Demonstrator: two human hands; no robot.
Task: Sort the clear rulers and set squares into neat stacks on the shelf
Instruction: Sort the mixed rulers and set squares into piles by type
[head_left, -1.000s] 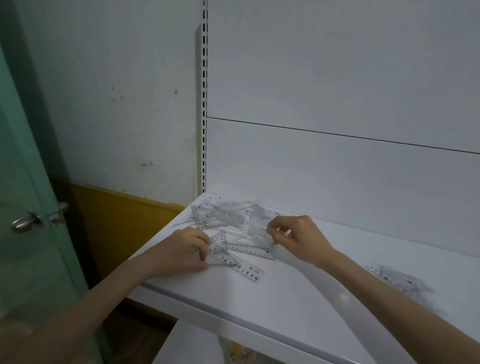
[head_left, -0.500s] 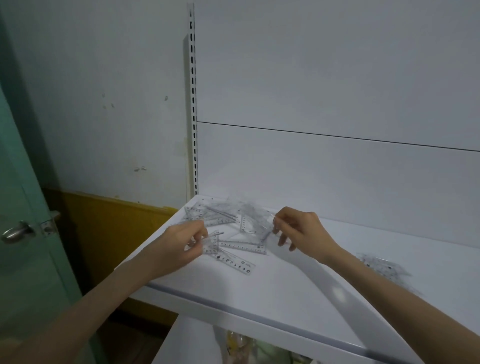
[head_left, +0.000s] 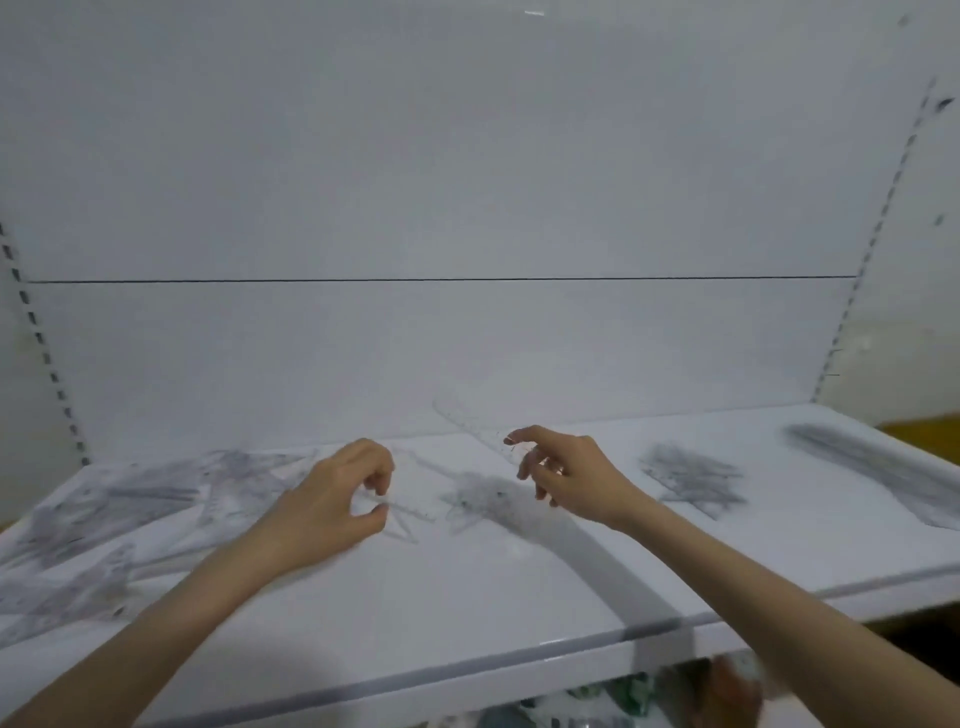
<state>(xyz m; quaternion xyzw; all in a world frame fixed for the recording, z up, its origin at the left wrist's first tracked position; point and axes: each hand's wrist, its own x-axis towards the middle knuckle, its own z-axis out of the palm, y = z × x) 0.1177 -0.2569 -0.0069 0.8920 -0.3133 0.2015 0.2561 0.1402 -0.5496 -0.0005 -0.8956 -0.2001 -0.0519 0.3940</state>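
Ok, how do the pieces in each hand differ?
The clear piece in the left hand sits low, near the shelf; the ruler in the right hand is raised and slanted. The clear piece's shape is blurred; the ruler is long, straight. Both are transparent and pinched.

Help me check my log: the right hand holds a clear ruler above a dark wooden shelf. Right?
Not quite: the head view shows the shelf is white, not dark wood. The right hand does hold a clear ruler above it.
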